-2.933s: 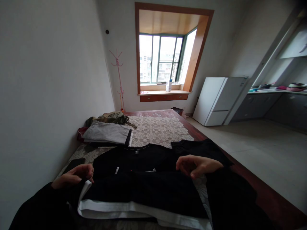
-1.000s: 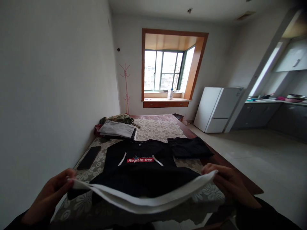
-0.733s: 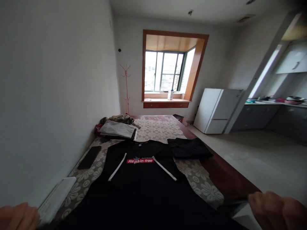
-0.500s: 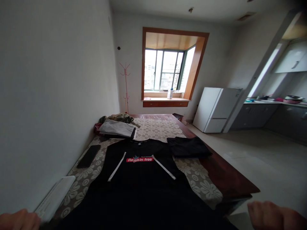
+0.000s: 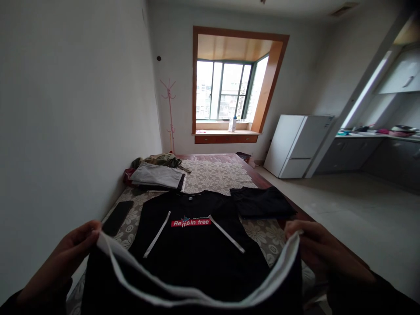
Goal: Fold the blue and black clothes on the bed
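Note:
A black T-shirt [image 5: 197, 258] lies spread out before me, neckline at the far end, with a red "Remain free" print and a slanting white strip on either side of it. Its white-edged hem [image 5: 183, 295] is lifted off the bed and sags in the middle between my hands. At the left end of that hem, my left hand [image 5: 78, 238] is closed in a pinch. My right hand [image 5: 311, 240] pinches the opposite end, fingers pressed together on the cloth.
Folded black clothing [image 5: 262, 202] rests right of the shirt on the patterned bed cover [image 5: 219, 173]. Grey and camouflage clothes [image 5: 157, 175] are piled at the far left. A dark flat rectangular object [image 5: 118, 216] lies by the wall. A fridge [image 5: 297, 144] stands beyond.
Both hands have come up and inward from the lower corners of the view. The shirt's white-edged hem has been raised into sight between them.

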`<state>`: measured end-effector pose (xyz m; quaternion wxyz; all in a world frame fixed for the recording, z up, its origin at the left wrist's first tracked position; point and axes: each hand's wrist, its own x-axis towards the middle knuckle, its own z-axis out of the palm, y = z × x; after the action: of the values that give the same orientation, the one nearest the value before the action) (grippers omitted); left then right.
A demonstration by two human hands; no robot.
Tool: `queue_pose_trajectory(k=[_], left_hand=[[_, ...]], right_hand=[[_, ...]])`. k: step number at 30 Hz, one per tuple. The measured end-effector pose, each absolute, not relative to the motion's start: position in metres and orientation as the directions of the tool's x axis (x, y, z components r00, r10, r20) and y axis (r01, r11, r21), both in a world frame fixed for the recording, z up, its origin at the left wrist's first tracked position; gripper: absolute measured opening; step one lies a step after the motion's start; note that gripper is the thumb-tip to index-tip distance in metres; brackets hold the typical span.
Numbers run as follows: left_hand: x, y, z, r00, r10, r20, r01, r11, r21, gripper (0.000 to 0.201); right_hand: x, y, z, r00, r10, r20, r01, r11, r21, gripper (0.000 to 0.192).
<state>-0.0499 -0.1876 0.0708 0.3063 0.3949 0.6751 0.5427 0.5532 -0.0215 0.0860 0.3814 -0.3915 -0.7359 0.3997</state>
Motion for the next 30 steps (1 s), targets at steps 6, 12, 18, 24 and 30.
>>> queue_pose_trajectory(k=[6,12,18,24,30], left_hand=[[-0.065,-0.067,0.081,-0.589,0.772,0.240,0.470,0.085,0.879,0.057],[-0.096,0.036,0.017,-0.626,0.719,0.301,0.642,0.257,0.723,0.030],[-0.102,0.061,-0.034,-0.636,0.728,0.256,0.656,0.335,0.677,0.026],[-0.097,0.060,-0.037,-0.644,0.720,0.260,0.665,0.359,0.654,0.032],[-0.098,0.059,-0.037,-0.686,0.640,0.346,0.610,0.247,0.752,0.036]], right_hand=[[0.489,0.109,0.087,-0.442,0.844,0.305,0.347,0.474,-0.809,0.037],[0.437,0.217,0.013,-0.316,0.890,0.329,0.605,0.456,-0.653,0.028],[0.424,0.234,-0.044,-0.173,0.926,0.335,0.716,0.352,-0.603,0.028],[0.427,0.232,-0.048,-0.185,0.917,0.353,0.765,0.359,-0.534,0.030],[0.427,0.235,-0.051,-0.129,0.925,0.357,0.768,0.321,-0.555,0.027]])
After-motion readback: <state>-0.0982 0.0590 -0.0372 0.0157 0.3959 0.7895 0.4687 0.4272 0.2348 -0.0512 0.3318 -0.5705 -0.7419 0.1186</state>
